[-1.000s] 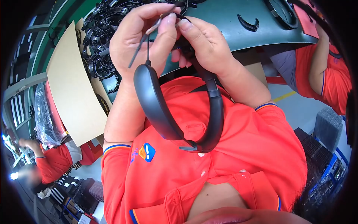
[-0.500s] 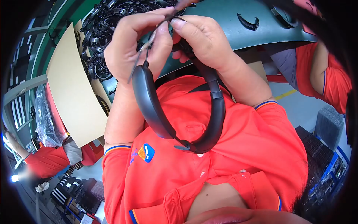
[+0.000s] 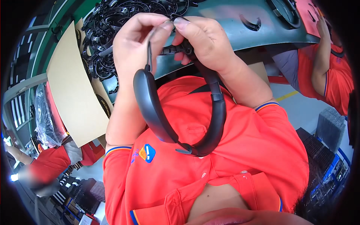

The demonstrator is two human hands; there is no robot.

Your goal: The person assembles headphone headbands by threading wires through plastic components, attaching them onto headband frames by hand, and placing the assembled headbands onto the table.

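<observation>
A black headset band [image 3: 154,108] hangs in a loop in front of my red shirt. My left hand [image 3: 140,43] is closed, pinching a thin dark cable [image 3: 149,52] that rises from the band's left end. My right hand [image 3: 210,43] is closed round the other end, where a black hinged frame [image 3: 174,49] shows between the hands. Both sets of fingertips nearly meet at the cable's upper end; the exact contact is too small to tell. A grey pointed piece [image 3: 106,51] shows left of my left hand; whether I hold it is unclear.
Many black curved parts [image 3: 101,30] are piled on the green table [image 3: 228,35]. One curved piece [image 3: 251,24] and another headband [image 3: 283,15] lie to the right. A cardboard sheet [image 3: 75,90] stands left. Co-workers in red [image 3: 48,165] are at both sides.
The thin stick that crossed my left palm no longer shows there, and my left hand has turned slightly. The co-worker at the left has shifted. The band hangs almost as before.
</observation>
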